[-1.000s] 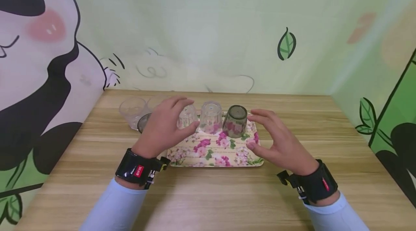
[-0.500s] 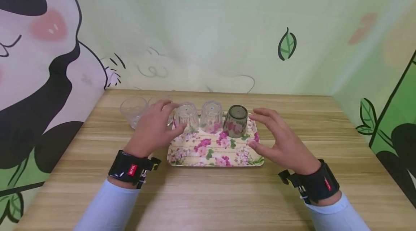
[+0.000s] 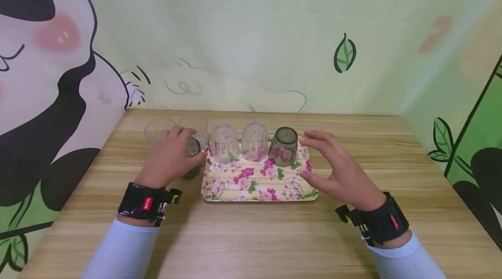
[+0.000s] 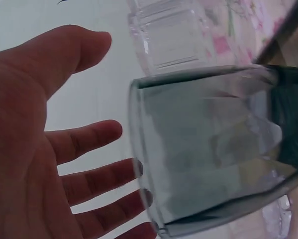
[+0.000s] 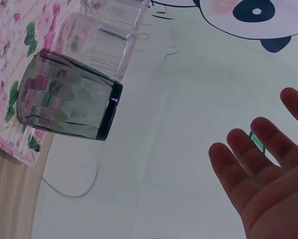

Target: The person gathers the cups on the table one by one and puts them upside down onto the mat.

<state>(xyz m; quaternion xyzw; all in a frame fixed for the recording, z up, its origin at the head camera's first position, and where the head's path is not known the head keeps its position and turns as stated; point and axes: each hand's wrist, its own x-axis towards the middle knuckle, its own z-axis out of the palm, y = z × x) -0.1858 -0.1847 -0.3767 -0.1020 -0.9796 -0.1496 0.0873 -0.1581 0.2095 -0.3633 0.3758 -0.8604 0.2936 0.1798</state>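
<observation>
An upright grey glass (image 4: 193,154) stands on the table left of the flowered tray (image 3: 259,189). My left hand (image 3: 168,157) is beside it, thumb and fingers spread around its upper part. In the left wrist view the fingertips lie close to its rim, and the thumb is apart from the glass. On the tray, a second grey glass (image 3: 283,147) stands upside down at the right end of a row, with two clear glasses (image 3: 225,143) also upside down to its left. My right hand (image 3: 337,170) hovers beside that grey glass, fingers apart, holding nothing.
Two clear glasses (image 3: 158,128) stand upright behind the left hand, partly hidden by it. The wooden table (image 3: 251,239) meets a printed cloth backdrop (image 3: 251,52) at the back, with a panda picture on the left side.
My left hand has moved left, away from the clear glass on the tray, to the upright grey glass. My right hand has stayed beside the upside-down grey glass.
</observation>
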